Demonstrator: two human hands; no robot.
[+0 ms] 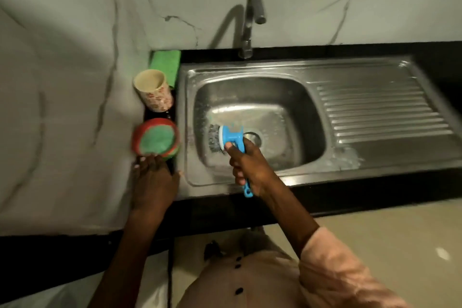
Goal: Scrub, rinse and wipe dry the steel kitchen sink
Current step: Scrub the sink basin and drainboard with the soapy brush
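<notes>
The right hand (246, 165) grips the light, stiff blue scrubber (228, 139) by its handle, steel bristles against the wet, slippery sink (295, 117) basin's left wall; the left hand (152, 177) rests relaxed on the surface's front edge.

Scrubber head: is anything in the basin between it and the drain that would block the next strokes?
Nothing visible does. The right hand grips the blue-handled scrubber, its steel-wool head against the left side of the sink floor. The drain lies just right of it, partly hidden by the handle and fingers; only water and suds show.
</notes>
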